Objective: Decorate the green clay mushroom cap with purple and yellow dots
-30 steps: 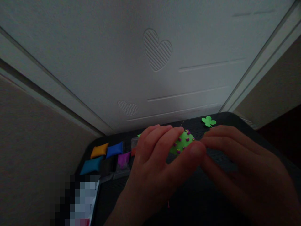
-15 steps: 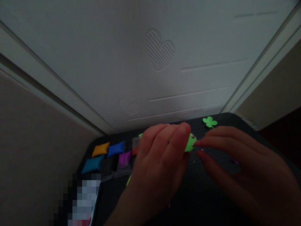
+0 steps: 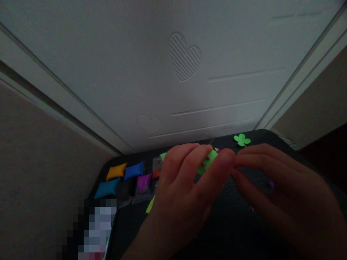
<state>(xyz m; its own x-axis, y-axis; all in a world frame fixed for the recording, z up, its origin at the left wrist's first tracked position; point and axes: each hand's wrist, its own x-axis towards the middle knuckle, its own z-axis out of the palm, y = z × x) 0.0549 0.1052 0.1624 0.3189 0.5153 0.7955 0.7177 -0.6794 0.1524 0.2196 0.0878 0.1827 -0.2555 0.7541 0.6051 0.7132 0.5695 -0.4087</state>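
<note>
My left hand (image 3: 184, 184) is curled around a bright green modelling-clay piece (image 3: 210, 159) dotted with small purple balls. Much of that piece is hidden behind the fingers. The left index finger reaches out to the right, its tip meeting the fingertips of my right hand (image 3: 284, 195). The right thumb and fingers are pinched together there; anything between them is too small or hidden to make out. Below the right fingers, a small purple clay ball (image 3: 271, 184) lies on the dark table (image 3: 230, 231).
A green four-leaf clover shape (image 3: 242, 140) lies at the far right. On the left are packets of clay: orange (image 3: 116, 172), blue (image 3: 133, 171), teal (image 3: 107, 188) and purple (image 3: 144, 183). A blurred-out device (image 3: 99, 231) sits at front left. A white door (image 3: 108, 72) stands behind.
My left index finger has extended to the right, and the green piece has turned, showing more purple dots. The right thumb and fingers have closed from apart into a pinch.
</note>
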